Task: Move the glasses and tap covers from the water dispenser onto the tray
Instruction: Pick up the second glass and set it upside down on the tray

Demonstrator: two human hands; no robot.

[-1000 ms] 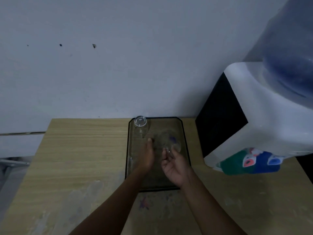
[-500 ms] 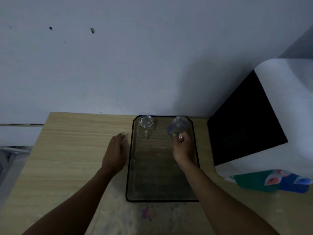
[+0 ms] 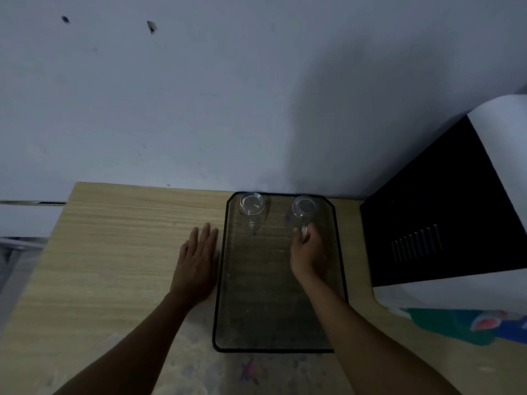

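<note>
A black mesh tray (image 3: 273, 309) lies on the wooden table. Two clear glasses stand at its far end: one glass (image 3: 251, 208) at the back left, a second glass (image 3: 304, 210) at the back right. My right hand (image 3: 308, 255) reaches over the tray, fingers closed around the lower part of the right glass. My left hand (image 3: 198, 263) lies flat on the table, fingers apart, just left of the tray's rim. The water dispenser (image 3: 456, 212), white with a black side panel, stands to the right. No tap covers are visible.
A pale wall rises directly behind the table (image 3: 119, 238). The table's left edge drops off at the far left. A green and blue printed patch (image 3: 470, 326) sits below the dispenser at the right. Paint stains mark the table's near part.
The view shifted left and down. My right hand carried the second glass to the tray's back right. My left hand left the tray and settled flat on the table beside it.
</note>
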